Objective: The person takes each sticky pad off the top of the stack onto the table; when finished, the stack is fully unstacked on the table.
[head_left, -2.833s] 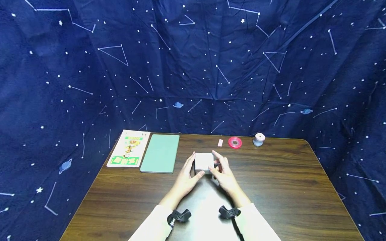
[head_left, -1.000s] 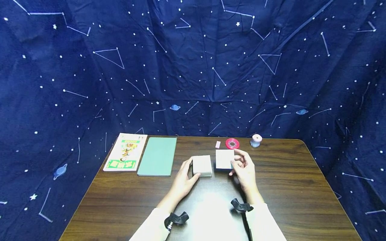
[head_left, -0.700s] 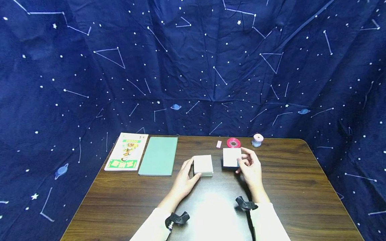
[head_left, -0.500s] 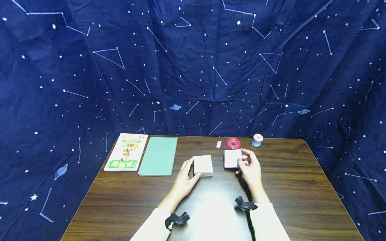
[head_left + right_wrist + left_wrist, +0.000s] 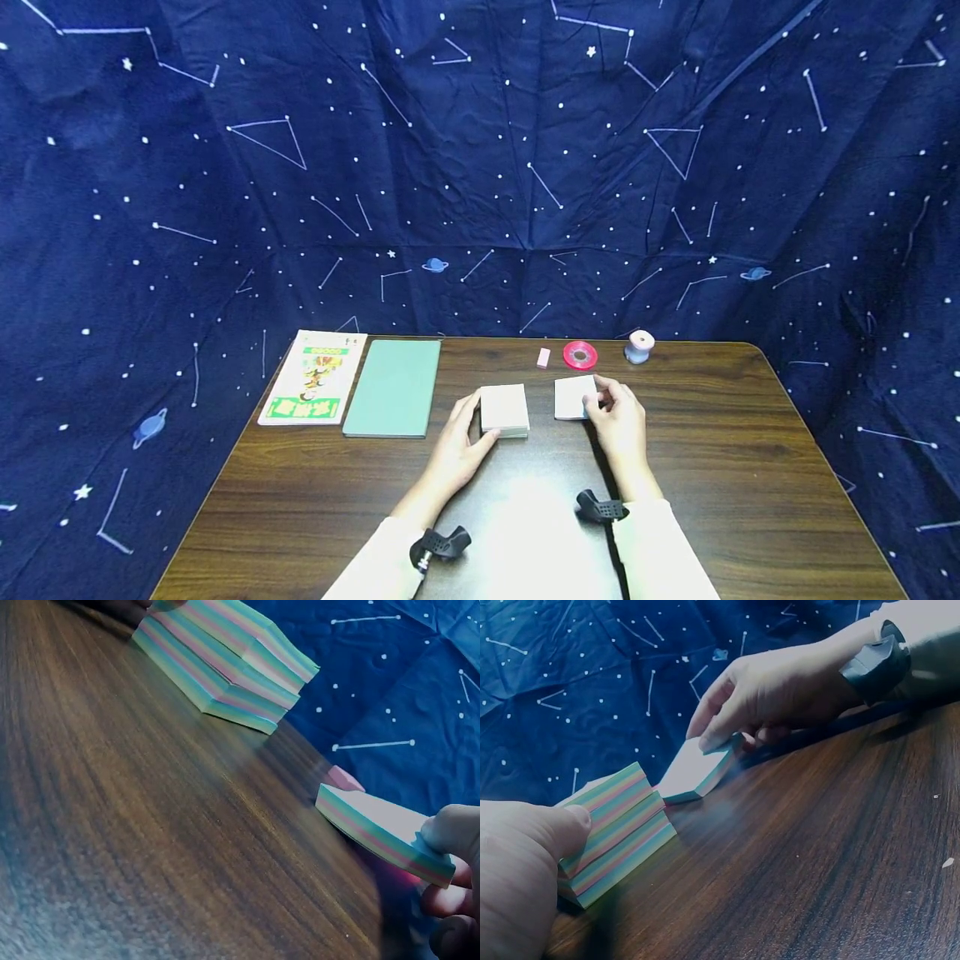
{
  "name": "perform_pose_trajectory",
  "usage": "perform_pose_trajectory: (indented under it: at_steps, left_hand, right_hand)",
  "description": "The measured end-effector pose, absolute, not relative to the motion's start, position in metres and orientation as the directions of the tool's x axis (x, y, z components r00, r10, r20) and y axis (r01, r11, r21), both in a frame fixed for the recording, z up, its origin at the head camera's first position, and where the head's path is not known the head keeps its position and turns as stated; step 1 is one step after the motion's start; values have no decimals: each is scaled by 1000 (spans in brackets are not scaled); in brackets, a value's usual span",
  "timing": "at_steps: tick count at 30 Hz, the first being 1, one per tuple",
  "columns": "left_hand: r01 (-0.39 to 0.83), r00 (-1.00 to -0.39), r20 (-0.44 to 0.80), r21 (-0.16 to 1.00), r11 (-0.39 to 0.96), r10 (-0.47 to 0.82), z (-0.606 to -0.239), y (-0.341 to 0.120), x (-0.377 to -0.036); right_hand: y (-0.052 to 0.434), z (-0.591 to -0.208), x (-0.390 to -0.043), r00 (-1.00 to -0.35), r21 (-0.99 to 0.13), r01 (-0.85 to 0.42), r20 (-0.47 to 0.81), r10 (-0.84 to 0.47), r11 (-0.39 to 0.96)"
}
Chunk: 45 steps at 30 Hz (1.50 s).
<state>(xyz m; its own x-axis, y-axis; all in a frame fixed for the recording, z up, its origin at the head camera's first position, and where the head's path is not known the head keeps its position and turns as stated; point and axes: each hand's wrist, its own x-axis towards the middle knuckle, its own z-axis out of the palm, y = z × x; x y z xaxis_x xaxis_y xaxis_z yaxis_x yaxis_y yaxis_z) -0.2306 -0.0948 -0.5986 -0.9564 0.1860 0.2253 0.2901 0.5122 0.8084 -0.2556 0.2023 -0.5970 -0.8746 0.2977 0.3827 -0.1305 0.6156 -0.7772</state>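
Pad [image 5: 571, 398], pinched in our right grip [image 5: 621, 427], is right of the square stack [image 5: 504, 407] our left grip [image 5: 453, 450] holds on the wood-grained worktop [image 5: 720, 454]; both look white in the head view, pastel-striped along the side in the wrist views.

L hand [image 5: 517, 870] at L edge of view: thumb on multicol. striped side of paper stack [image 5: 619, 832], on wood-grain table [image 5: 817, 840]. Beyond stack, R hand [image 5: 780, 694] pinches thinner pad [image 5: 694, 769], wht. top face up. Dk. wrist device [image 5: 877, 667] on R wrist, pale sleeve [image 5: 934, 645] adj. Bkgd.: blue cloth [image 5: 570, 690] w/ wht. dots & lines.
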Motion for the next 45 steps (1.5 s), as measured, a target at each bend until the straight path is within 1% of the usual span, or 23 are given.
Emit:
perform_pose_trajectory:
  at_steps: [9, 19, 23, 29, 32, 35, 38, 42, 45]
  left_hand:
    - [298, -954, 234, 800, 521, 187, -599, -94, -230]
    - [298, -954, 235, 794, 530, 185, -599, -93, -229]
    - [317, -948, 256, 796, 516, 187, -600, -93, -229]
    - [372, -928, 327, 767, 523, 180, -606, -95, -231]
    - [373, -927, 329, 761, 531, 180, -606, -95, -232]
    - [336, -942, 283, 782, 525, 180, -603, -95, -231]
    - [316, -949, 258, 795, 518, 182, -602, -95, -230]
    - [342, -939, 293, 777, 528, 179, -604, -95, -232]
    - [352, -935, 309, 767, 536, 173, -605, -94, -232]
  right_hand:
    - [204, -601, -257, -885, -767, -88, 353, 303, 636]
    - [202, -605, -258, -878, -731, -58, 362, 314, 680]
    - [203, -603, -259, -874, -753, -48, 350, 337, 656]
    - [202, -602, -261, -864, -793, -63, 347, 364, 606]
    - [203, -602, -261, -862, -811, -67, 340, 375, 581]
    - [202, -601, -262, -855, -844, -113, 351, 382, 523]
    - [201, -599, -262, -833, -872, -212, 398, 384, 442]
    - [199, -595, -261, -808, -878, -348, 459, 370, 329]
    - [194, -594, -259, -818, -879, -403, 470, 332, 253]
